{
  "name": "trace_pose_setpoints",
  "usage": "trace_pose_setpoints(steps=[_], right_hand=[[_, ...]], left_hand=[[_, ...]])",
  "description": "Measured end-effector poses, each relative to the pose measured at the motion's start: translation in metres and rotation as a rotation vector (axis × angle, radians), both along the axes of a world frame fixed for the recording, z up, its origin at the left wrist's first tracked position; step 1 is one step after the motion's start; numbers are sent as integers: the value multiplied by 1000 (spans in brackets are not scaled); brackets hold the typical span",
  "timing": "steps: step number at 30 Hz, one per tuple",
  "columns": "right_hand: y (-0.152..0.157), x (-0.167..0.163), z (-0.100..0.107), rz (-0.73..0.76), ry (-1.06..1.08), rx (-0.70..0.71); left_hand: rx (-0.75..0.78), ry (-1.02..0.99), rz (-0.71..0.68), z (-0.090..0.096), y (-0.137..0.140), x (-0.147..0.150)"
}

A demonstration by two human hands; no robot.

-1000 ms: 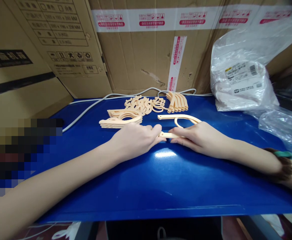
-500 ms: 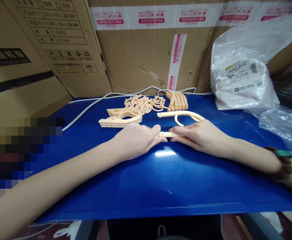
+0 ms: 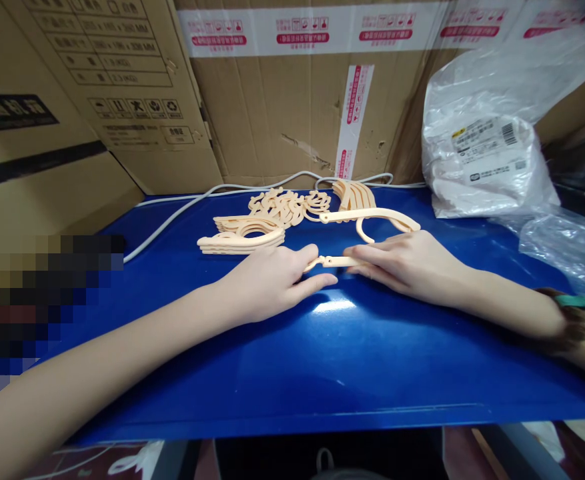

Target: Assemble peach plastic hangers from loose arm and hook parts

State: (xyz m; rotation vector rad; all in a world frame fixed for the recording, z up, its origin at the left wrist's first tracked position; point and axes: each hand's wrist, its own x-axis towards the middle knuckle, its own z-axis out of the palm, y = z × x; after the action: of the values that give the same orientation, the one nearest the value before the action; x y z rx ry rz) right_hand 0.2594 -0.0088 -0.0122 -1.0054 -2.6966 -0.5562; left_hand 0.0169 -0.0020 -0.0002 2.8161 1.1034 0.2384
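Observation:
Beige plastic folding-hanger parts are between my hands, over the blue tabletop. My right hand [image 3: 407, 263] is closed on a hanger arm [image 3: 338, 262], whose pivot end points left. Another curved hanger arm [image 3: 372, 215] and a hook [image 3: 365, 232] rise just beyond its fingers; whether they join the gripped arm is hidden. My left hand [image 3: 272, 283] keeps its thumb on a small beige hanger piece [image 3: 313, 265] that meets the pivot end, while its index finger is stretched out below, apart from it. The rest of that piece is hidden by the hand.
Stacked hanger arms [image 3: 242, 239] lie behind my left hand. Farther back are a heap of loose hooks [image 3: 279, 207] and another row of arms [image 3: 355, 193]. A white cable [image 3: 172, 228] runs along the back. Cardboard boxes [image 3: 272, 113] and a plastic bag [image 3: 487, 167] border the blue table [image 3: 292, 373].
My left index finger has moved away from the thumb. My right hand has shifted slightly up and right, and the curved arm with the hook has tilted and risen with it.

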Motion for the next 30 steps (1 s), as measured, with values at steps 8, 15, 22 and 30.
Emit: trace_pose_setpoints(steps=[8,15,22,30], right_hand=[[-2,-2,0,13,1,-52],[-3,-1,-1,44,30,-139],[-3,-1,-2,26,39,-192],[-4,-3,0,38,71,-235]], left_hand=[[114,104,2,1,-2,1],[171,184,-15,-1,-1,2],[255,232,-45,-3,0,2],[401,290,-77,-2,-2,3]])
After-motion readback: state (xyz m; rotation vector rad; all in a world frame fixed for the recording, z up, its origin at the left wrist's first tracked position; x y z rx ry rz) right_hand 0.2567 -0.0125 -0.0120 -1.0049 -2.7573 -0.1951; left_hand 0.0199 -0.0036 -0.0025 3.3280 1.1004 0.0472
